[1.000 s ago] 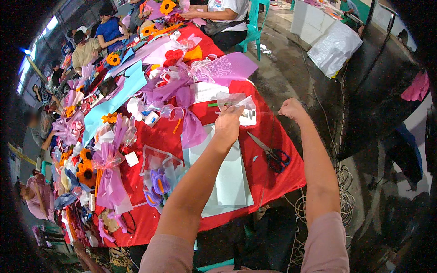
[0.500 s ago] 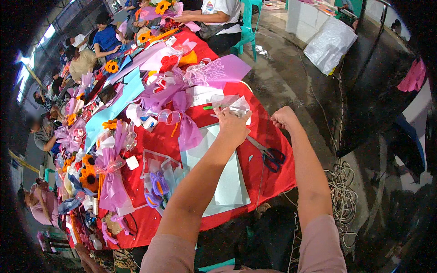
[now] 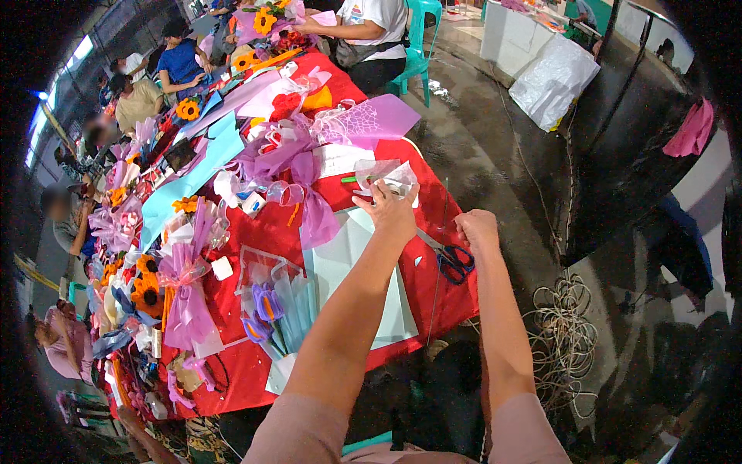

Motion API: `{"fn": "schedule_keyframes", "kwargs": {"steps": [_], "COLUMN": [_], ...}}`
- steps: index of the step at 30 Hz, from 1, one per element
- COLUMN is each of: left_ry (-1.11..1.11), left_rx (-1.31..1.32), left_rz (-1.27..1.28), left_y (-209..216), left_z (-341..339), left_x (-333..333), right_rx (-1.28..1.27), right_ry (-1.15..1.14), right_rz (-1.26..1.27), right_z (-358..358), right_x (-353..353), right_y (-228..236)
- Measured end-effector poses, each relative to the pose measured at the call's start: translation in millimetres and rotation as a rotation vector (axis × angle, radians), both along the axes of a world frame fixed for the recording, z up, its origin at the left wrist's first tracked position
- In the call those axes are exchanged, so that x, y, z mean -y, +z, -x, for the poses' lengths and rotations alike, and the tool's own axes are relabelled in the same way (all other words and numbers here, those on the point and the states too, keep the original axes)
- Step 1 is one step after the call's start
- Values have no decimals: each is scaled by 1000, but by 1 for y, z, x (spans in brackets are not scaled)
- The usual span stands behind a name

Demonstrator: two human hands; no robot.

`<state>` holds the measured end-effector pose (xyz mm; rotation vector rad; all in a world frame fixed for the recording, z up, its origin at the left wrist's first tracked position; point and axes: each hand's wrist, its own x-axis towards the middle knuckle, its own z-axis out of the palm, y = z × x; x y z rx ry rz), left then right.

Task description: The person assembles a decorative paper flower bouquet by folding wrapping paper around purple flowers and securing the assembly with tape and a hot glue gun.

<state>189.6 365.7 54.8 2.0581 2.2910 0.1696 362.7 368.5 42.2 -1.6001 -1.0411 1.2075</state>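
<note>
My left hand (image 3: 396,218) reaches over the table with its fingers spread. Its fingertips rest on a clear plastic piece (image 3: 374,168) and a pale rounded item (image 3: 400,184) partly hidden beneath them. To the right, my right hand (image 3: 477,230) is closed at the table's edge; whatever its fingers pinch is too small to make out. Scissors (image 3: 455,264) with dark handles lie between my forearms. Pale blue-green sheets (image 3: 340,259) lie under my left forearm. Beside them is a wrapped bunch of purple flowers (image 3: 267,303). A green pen (image 3: 349,179) lies near my left fingertips.
The red-covered table (image 3: 232,379) is crowded on the left with purple-wrapped bouquets (image 3: 185,294), orange flowers (image 3: 147,291) and a long light-blue sheet (image 3: 171,197). Coiled cord (image 3: 563,340) lies on the floor at right. Several people sit along the table's far and left sides.
My right hand has moved down and slightly left, toward the table's edge. My left hand has shifted a little, its fingers now spread wider. More of the purple flower bunch shows.
</note>
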Motion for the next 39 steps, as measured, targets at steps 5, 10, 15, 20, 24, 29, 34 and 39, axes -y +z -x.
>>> {"fn": "schedule_keyframes", "kwargs": {"steps": [5, 10, 15, 20, 24, 29, 34, 39], "left_ry": [-77, -168, -374, -407, -155, -5, 30, 87], "left_rx": [13, 265, 1706, 1754, 1510, 1490, 1342, 1386], "left_rz": [47, -372, 230, 271, 46, -84, 126, 449], "left_y": [4, 19, 75, 95, 122, 130, 120, 82], "left_z": [7, 32, 37, 86, 134, 152, 152, 151], "left_x": [3, 16, 113, 243, 308, 360, 395, 418], "right_rx": [133, 32, 80, 23, 57, 234, 271, 282], "right_ry": [316, 630, 887, 1119, 1175, 1093, 1122, 1137], "right_rz": [-175, -140, -115, -205, -385, -657, -474, -463], "right_z": [-26, -18, 1, 41, 80, 105, 99, 91], "right_x": [31, 78, 131, 177, 212, 246, 268, 292], "right_y": [53, 128, 175, 182, 184, 172, 138, 82]}}
